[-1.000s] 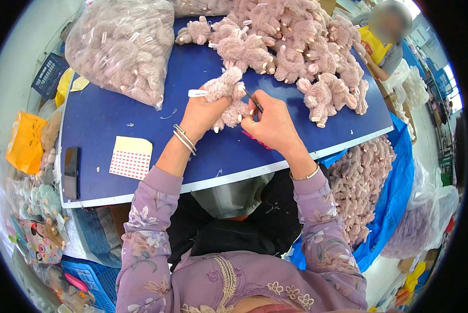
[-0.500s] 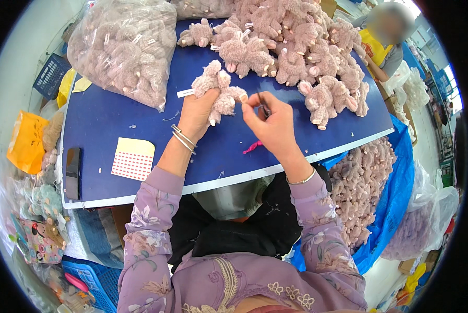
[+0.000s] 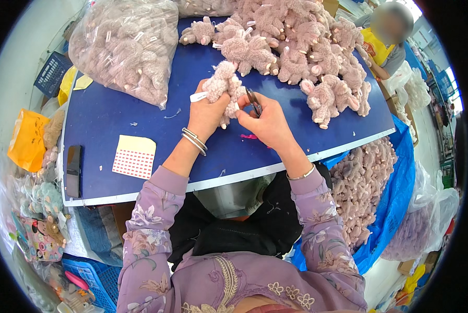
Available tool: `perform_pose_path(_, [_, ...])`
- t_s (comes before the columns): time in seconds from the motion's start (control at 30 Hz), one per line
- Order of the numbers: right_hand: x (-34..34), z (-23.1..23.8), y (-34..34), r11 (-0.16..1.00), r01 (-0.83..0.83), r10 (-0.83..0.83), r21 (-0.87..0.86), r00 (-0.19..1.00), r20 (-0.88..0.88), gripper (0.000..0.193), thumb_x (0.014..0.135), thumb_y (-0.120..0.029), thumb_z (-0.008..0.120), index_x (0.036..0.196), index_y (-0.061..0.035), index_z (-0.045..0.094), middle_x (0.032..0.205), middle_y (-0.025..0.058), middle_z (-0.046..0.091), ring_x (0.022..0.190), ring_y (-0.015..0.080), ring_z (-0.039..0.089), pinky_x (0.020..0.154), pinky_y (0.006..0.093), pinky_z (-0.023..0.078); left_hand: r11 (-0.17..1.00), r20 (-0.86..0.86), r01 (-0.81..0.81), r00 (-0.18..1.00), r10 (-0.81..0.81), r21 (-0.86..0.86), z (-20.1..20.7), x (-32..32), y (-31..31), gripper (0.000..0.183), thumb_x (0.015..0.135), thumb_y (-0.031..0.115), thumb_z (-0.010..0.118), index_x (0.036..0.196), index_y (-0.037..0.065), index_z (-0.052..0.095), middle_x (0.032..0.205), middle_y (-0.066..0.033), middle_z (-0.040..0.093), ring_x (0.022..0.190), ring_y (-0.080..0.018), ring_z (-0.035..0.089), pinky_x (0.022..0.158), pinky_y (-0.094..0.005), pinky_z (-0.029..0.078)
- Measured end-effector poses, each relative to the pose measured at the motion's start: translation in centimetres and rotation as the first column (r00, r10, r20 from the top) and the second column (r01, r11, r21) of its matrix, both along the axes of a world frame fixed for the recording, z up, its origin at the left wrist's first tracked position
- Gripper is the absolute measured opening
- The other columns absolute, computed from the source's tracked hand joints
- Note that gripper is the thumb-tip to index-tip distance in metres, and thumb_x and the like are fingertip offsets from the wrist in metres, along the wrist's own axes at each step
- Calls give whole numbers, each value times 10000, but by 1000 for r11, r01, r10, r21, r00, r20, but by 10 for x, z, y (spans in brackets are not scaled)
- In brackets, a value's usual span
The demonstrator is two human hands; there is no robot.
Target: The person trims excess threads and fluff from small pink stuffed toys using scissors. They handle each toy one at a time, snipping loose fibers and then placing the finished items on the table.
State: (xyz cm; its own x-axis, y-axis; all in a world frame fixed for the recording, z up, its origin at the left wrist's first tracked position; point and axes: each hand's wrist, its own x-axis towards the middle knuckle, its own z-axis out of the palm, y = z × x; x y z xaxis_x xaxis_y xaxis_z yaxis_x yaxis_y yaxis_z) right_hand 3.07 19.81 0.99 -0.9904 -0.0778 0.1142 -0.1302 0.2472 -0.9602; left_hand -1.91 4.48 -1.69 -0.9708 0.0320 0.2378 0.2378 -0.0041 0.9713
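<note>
Above the blue table, my left hand is closed around the body of a small pinkish-grey plush toy. A white tag sticks out from the toy on its left side. My right hand grips dark thread snips, and its fingertips meet one limb of the toy on the right. Whether the blades touch the toy is hidden by the fingers. Just under my right hand, a bright pink scrap lies on the table.
A heap of similar plush toys covers the back right. A clear bag of them stands back left. A sticker sheet and a phone lie at left. Right of my legs is a blue sack of toys. A person sits far right.
My left hand has brought the toy slightly right and turned it more upright. My right hand has shifted a little left and the snips now show more clearly.
</note>
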Motion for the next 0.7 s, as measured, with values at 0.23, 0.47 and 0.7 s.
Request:
perform_pose_path(0.23, [2,1,-11,987,68,-44,143,985,-165,160,745,-74,653,805,-25,513,632,-16,488,537,37,400,488,222,346,999,86,30,996,-27,-34,13,10,5,321,827,66,612,1109,4,470,852,-84,630,640,-112,620,491,-259,509])
perform_pose_path(0.47, [5,7,-15,960,151,-103,235,973,-206,190,701,-84,633,777,2,482,646,129,519,544,185,477,541,321,429,999,31,-26,999,24,46,0,-6,-4,279,807,56,622,1067,-19,552,941,-81,651,847,-120,622,759,-271,514])
perform_pose_path(0.7, [12,15,-5,930,133,-27,343,954,-297,186,708,-70,650,766,0,487,627,100,515,536,157,489,521,305,413,988,59,66,995,-75,139,10,-9,-11,308,799,42,611,1095,-29,567,961,-65,657,850,-113,624,740,-269,514])
